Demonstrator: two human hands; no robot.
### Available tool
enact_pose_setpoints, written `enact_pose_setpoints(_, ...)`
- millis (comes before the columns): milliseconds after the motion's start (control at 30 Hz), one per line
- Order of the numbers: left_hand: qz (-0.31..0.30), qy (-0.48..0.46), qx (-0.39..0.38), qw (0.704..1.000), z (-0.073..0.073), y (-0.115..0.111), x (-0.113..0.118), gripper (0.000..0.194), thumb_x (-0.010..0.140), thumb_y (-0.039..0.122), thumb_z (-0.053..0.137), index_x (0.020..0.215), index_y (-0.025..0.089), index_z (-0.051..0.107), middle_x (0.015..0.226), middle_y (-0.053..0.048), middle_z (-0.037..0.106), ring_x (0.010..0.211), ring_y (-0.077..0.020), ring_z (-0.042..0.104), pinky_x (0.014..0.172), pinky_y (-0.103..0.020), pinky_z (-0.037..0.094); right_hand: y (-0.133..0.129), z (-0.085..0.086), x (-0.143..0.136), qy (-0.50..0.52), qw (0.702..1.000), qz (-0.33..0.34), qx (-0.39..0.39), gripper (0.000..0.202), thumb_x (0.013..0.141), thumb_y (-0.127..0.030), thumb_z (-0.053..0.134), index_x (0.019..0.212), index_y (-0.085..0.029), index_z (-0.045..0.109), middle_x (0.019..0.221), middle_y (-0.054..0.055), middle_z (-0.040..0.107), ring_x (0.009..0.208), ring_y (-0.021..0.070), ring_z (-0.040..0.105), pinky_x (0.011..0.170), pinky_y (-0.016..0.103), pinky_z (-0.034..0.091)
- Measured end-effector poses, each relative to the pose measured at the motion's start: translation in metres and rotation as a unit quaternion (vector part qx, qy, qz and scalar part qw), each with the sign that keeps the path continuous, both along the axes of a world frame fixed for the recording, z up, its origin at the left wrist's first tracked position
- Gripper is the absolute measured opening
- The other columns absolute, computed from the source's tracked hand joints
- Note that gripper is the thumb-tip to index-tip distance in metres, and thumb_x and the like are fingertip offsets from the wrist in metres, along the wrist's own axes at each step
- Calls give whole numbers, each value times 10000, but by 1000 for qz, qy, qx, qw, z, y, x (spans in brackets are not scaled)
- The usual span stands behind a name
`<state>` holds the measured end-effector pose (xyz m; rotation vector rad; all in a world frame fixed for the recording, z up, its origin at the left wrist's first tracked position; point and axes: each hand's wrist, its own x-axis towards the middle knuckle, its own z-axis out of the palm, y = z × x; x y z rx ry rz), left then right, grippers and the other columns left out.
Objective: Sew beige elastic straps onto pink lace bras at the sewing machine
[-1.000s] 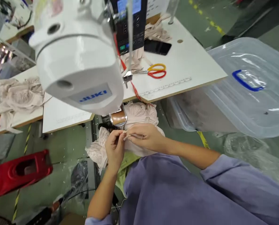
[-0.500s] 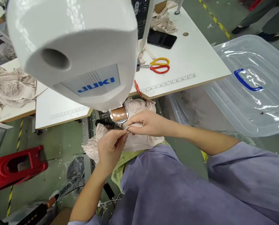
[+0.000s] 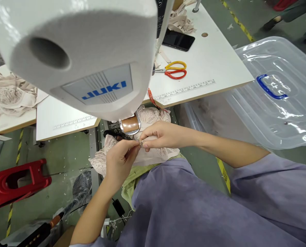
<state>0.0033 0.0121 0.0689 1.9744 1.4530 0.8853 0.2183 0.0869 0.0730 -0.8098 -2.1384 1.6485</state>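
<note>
A pale beige lace bra (image 3: 149, 154) lies under the white sewing machine head (image 3: 96, 61), spread towards my lap. My left hand (image 3: 122, 159) is closed in a pinch, thumb and forefinger meeting at a small edge of the bra. Right against those fingertips, my right hand (image 3: 164, 134) also pinches the bra's edge. What exactly lies between the fingertips is mostly hidden. Just beyond the hands sits the machine's metal-rimmed brown plate (image 3: 130, 124). A lace part of the bra hangs to the left of my left hand.
Yellow-and-red-handled scissors (image 3: 175, 70) and a black phone (image 3: 179, 40) lie on the white table (image 3: 206, 65). More beige garments (image 3: 10, 94) are heaped at left. A clear plastic bin lid (image 3: 278, 113) with a blue handle is at right. A red stool (image 3: 16, 183) stands on the floor.
My view has shifted slightly, so the machine head looks larger and further left. Both hands keep their pinch, with fingertips a little closer together. A person's legs at upper right have moved.
</note>
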Motion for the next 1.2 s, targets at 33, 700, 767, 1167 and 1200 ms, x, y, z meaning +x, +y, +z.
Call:
enact_pose_setpoints(33, 0, 4, -16, 1000, 2, 1, 0, 136, 929, 221, 665, 1044, 215, 737, 822, -12, 757, 640, -112, 638, 582, -213, 476, 0, 0, 0, 2, 1000, -4, 13, 174, 923, -223, 597, 868, -197, 760, 809, -45, 752, 738, 102, 674, 705, 221, 488)
enact_pose_setpoints(700, 104, 97, 52, 988, -4, 17, -7, 204, 974, 365, 592, 1018, 204, 709, 653, 23, 621, 589, -121, 552, 556, -227, 333, 25, 18, -27, -92, 970, -103, 202, 227, 851, -221, 551, 631, -169, 580, 599, -40, 531, 563, 80, 428, 567, 265, 252)
enact_pose_setpoints(767, 65, 152, 115, 979, -12, 25, -19, 204, 970, 307, 590, 1092, 227, 732, 603, 25, 571, 560, -126, 512, 550, -249, 284, 34, 22, -32, -135, 957, -106, 234, 278, 816, -186, 544, 552, -171, 456, 522, -40, 405, 516, 76, 308, 555, 296, 200)
enact_pose_setpoints(1167, -36, 367, 261, 892, -8, 35, -23, 346, 949, 108, 465, 1220, 178, 670, 554, 28, 502, 485, -139, 423, 490, -330, 139, 16, -4, -30, -121, 894, -188, 389, 164, 940, -284, 556, 922, -192, 691, 907, 53, 652, 828, 182, 569, 722, 317, 422)
enact_pose_setpoints(1200, -31, 376, 245, 893, -5, 34, -20, 342, 950, 112, 458, 1212, 174, 668, 566, 25, 519, 484, -137, 432, 486, -330, 133, 11, -11, -29, -101, 871, -216, 430, 182, 947, -301, 571, 1026, -210, 707, 1051, 83, 652, 984, 224, 578, 839, 363, 449)
